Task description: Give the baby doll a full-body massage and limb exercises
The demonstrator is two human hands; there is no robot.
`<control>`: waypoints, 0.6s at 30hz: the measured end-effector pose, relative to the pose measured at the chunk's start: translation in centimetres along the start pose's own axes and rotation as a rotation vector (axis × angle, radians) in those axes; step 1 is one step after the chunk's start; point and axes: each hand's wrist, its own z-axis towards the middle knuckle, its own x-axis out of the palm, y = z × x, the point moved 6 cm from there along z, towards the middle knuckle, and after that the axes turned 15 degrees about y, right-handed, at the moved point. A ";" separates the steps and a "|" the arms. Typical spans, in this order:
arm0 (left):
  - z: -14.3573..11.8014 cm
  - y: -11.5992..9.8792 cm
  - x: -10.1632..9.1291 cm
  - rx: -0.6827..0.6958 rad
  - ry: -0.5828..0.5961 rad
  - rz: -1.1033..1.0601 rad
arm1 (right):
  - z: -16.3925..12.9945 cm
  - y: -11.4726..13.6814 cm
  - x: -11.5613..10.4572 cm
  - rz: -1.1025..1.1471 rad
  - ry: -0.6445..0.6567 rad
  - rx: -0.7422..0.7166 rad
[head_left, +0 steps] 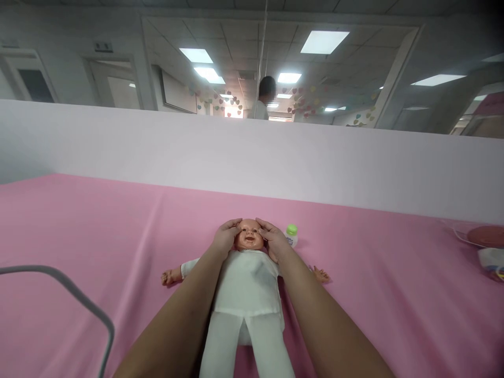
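- While the right hand (274, 240) is clasping one side of the head (249, 236), a small bottle (292, 240) with a green cap (291, 229) is standing upright just beside that hand, partly hidden; its contents are not showing clearly.
- At the far right, a clear container (459, 234) is resting near the picture's edge; a brownish-pink piece (488, 236) is showing in or behind it, cannot tell which.
- Just in front of that, a white bundle (490, 258) with coloured marks is lying partly out of view.
- Doll (249, 283), in white clothing, is lying face up mid-desk; its long axis is running straight away from the viewer, head pointing to the low white wall (252, 155), legs pointing to the near edge, arms spreading sideways.
- Grip: left hand (227, 236) and right hand are pressing the head between them, fingers curving toward the forehead, thumbs lying near the eyes.
- Desk (374, 294) is bearing a pink covering with long creases; a grey tube (79, 294) is curving over its left side.
- Beyond the wall, glass (346, 68) is showing ceiling lights (325, 42), paper hearts (232, 103) and a person (260, 107) in light clothing.
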 end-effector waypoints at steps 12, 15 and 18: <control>0.0 0.0 -0.2 0.094 -0.077 0.240 | -0.1 1.6 2.1 -0.142 0.032 -0.048; 0.3 0.2 -0.2 0.100 -0.102 0.282 | 0.0 1.6 2.3 -0.162 -0.008 -0.064; 0.6 0.3 -0.1 0.105 -0.107 0.272 | 0.2 1.4 2.0 -0.170 -0.063 -0.086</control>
